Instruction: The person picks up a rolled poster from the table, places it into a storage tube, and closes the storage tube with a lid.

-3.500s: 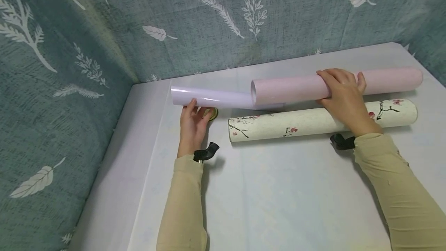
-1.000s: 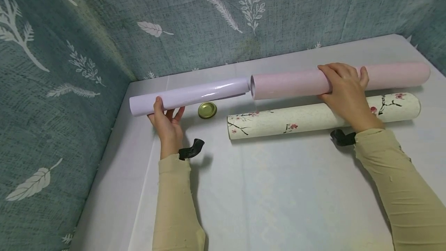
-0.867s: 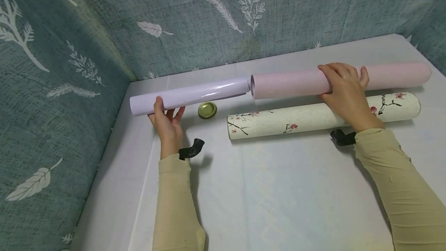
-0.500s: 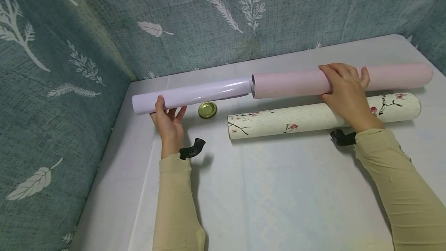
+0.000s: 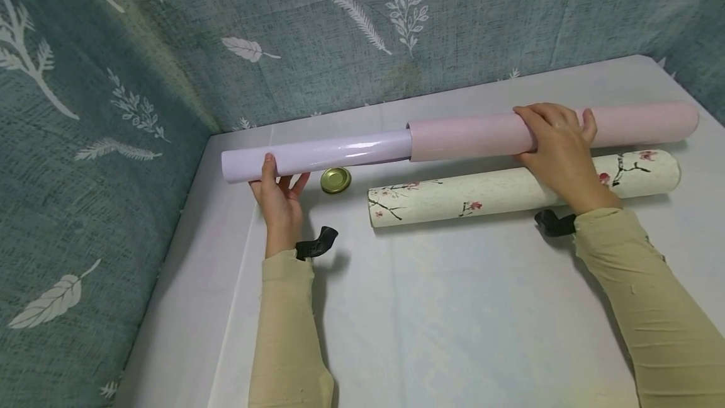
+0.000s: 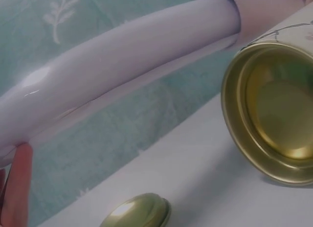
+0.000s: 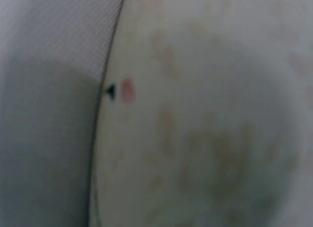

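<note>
My left hand [image 5: 280, 209] holds a glossy pale lilac paper roll [image 5: 340, 149] near its left end, thumb in front and other fingers beneath. The roll's right end sits inside the near opening of a pink wallpaper roll [image 5: 464, 137]. From above, my right hand [image 5: 561, 153] grips the pink roll around its middle. Below it lies a cream tube [image 5: 442, 202] printed with blossom branches. The left wrist view shows the tube's gold metal end [image 6: 279, 109] and a lengthwise edge along the lilac roll [image 6: 122, 56]. Only the blurred cream tube [image 7: 195, 114] and white cloth fill the right wrist view.
On the table [image 5: 453, 320], covered in white cloth, a round gold lid [image 5: 336, 180] lies left of the cream tube, below the lilac roll. Green leaf-patterned fabric [image 5: 317, 49] stands along the back and left. A black mount [image 5: 318, 243] juts from the left wrist.
First drawn left, clear of the pink roll, the lilac roll has since come back rightward with my left hand, and its end has entered the pink roll. My right hand keeps its grip.
</note>
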A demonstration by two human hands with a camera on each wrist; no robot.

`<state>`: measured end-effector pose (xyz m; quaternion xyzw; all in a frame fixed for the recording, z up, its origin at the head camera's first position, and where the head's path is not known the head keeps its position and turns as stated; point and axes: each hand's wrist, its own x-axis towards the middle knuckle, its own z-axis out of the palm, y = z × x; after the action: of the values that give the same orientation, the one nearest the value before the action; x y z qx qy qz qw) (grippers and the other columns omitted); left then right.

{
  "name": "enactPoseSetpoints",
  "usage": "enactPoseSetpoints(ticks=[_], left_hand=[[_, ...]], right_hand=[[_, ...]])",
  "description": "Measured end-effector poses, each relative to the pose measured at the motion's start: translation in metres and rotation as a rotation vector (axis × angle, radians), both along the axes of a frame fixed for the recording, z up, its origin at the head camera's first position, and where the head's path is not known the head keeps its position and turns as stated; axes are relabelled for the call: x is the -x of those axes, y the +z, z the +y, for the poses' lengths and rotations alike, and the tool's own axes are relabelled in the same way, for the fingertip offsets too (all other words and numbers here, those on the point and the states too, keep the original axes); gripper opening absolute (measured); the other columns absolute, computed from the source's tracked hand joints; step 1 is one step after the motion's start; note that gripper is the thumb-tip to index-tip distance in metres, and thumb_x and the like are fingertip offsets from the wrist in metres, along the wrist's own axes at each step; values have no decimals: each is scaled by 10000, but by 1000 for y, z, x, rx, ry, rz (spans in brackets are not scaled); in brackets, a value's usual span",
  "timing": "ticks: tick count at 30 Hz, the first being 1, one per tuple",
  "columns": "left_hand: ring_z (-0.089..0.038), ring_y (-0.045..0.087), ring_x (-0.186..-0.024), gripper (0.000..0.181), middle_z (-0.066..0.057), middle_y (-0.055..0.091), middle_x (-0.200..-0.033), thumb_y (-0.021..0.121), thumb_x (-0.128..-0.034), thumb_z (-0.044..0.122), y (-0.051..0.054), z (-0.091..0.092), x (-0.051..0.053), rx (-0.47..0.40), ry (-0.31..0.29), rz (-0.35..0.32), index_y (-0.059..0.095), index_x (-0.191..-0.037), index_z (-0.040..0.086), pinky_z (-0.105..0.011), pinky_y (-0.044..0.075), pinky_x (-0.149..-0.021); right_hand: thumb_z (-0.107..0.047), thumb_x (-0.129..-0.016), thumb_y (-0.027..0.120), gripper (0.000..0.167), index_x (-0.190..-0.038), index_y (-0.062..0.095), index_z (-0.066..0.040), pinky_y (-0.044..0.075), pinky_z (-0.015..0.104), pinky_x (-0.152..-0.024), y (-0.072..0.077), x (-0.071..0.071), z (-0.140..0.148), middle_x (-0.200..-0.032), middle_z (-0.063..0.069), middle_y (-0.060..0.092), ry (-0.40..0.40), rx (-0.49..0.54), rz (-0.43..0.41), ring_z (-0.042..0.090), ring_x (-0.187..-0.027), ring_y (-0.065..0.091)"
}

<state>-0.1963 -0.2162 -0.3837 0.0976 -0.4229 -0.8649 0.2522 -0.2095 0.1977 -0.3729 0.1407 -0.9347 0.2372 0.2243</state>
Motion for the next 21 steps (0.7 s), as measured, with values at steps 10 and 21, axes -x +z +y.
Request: enactPoseSetpoints(ticks=[10, 21], left_hand=[[-254, 572, -920, 491, -117, 494, -1103, 658, -816, 248, 3, 6, 3, 27, -78, 12, 379, -1202, 129, -393, 499, -747], [-238, 560, -921, 547, -111, 494, -1103, 716, -762, 180, 4, 8, 4, 7, -119, 2, 382, -1189, 110, -394, 476, -792]], right_hand=[[-46, -655, 770, 680, -1268, 480, -107, -77, 522, -1001, 2, 0, 0, -1233, 139, 459, 3, -7, -12, 346, -1187, 322], [-53, -655, 766, 661, -1254, 493, -111, -55, 531, -998, 2, 0, 1, -1225, 134, 473, 10, -9, -10, 341, -1182, 331]])
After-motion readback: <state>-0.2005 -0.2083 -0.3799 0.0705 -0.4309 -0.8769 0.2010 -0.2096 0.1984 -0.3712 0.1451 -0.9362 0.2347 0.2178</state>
